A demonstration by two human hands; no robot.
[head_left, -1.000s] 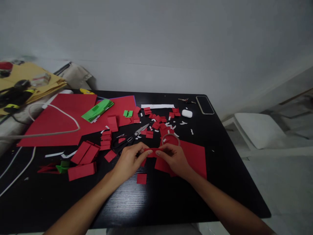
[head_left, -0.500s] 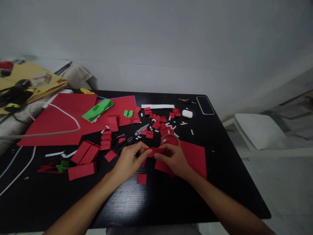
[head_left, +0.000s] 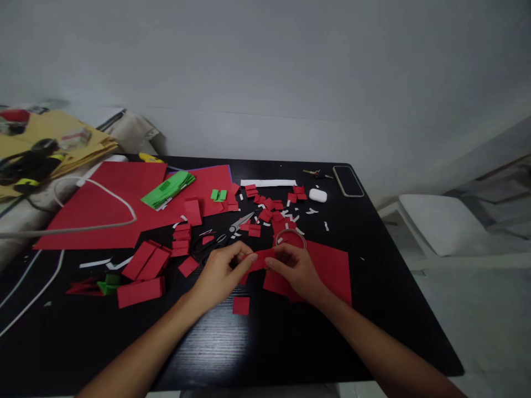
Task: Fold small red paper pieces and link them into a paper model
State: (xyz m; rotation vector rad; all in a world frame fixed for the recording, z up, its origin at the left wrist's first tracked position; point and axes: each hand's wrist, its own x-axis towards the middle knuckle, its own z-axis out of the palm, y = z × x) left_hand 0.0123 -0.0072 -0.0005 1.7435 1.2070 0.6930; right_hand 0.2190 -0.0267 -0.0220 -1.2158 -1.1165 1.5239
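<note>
Near the middle of the black table [head_left: 290, 348], as the head camera shows it, the two hands of the person hold one small red paper strip [head_left: 263, 258] between them. The left hand [head_left: 224, 269] has its thumb and fingers closed on the left end of the strip, and the right hand [head_left: 297, 271] pinches the right end in the same manner. Whether the strip touches the things below it, I cannot tell. Partly under the right hand lies a red sheet [head_left: 329, 271], and just beyond this hand is a thin ring [head_left: 305, 241]. On the near side of the left hand lies a small red square [head_left: 241, 305], flat and apart from it. Beyond the left hand rest the scissors [head_left: 233, 228], with their tips pointing away from the person. Around the far middle are scattered small folded red pieces [head_left: 254, 230] and white scraps [head_left: 312, 211]. Farther to the left lies a green paper stack [head_left: 168, 189], on top of large red sheets [head_left: 95, 210]. Toward the far right corner are a phone [head_left: 347, 181], some keys [head_left: 318, 173] and a rounded white case [head_left: 317, 195].
</note>
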